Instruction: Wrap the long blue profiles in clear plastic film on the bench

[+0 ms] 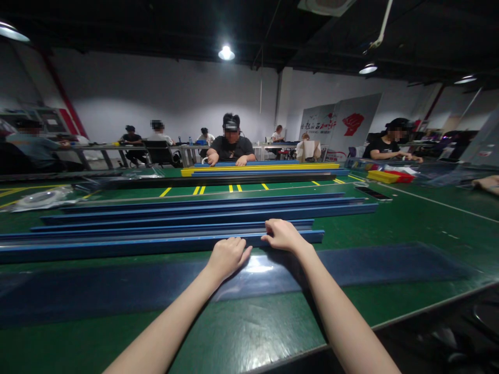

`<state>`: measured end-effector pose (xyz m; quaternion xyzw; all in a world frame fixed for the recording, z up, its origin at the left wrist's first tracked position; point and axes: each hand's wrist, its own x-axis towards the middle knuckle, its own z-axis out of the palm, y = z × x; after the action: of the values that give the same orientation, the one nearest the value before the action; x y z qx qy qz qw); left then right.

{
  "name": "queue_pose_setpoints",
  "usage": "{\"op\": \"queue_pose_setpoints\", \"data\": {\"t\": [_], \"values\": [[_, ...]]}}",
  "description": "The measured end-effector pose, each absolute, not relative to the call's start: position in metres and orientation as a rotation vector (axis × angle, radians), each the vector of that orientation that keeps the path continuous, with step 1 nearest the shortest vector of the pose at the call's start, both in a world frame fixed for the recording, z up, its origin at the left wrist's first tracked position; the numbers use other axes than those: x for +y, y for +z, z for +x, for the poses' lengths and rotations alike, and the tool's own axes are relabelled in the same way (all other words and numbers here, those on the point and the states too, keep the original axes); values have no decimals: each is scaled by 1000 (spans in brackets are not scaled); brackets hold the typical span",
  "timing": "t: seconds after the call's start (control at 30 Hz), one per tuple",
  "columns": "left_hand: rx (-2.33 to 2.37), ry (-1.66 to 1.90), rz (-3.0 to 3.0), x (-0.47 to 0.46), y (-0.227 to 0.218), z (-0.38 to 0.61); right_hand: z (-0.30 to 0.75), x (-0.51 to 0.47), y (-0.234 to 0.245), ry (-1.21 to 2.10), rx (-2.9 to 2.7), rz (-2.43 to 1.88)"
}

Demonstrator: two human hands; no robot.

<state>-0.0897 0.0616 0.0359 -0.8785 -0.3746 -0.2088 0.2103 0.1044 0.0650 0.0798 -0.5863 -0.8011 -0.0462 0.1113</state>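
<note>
A long blue channel strip (156, 243) lies across the green table in front of me. My left hand (228, 256) is at its near wall, fingers curled over the edge and thumb pointing right. A little to the right, my right hand (281, 235) bends its fingers over the same strip, with the thumb on the near side. The curled fingertips are partly hidden. Below both hands, a clear bluish plastic sheet (351, 265) lies flat along the table, with light glaring off its middle.
More blue channel strips (210, 209) lie parallel just beyond. Farther off are a black strip (234, 179) and a yellow strip (257, 169), where a person (231, 145) sits facing me. A phone (372, 193) lies at the right, and a clear-wrapped roll (42, 199) at the left.
</note>
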Motion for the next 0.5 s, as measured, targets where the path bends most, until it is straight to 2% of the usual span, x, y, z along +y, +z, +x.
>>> {"op": "queue_pose_setpoints", "data": {"t": [0.5], "values": [[-1113, -628, -2360, 65, 36, -88, 104, 62, 81, -147, -2381, -1693]]}}
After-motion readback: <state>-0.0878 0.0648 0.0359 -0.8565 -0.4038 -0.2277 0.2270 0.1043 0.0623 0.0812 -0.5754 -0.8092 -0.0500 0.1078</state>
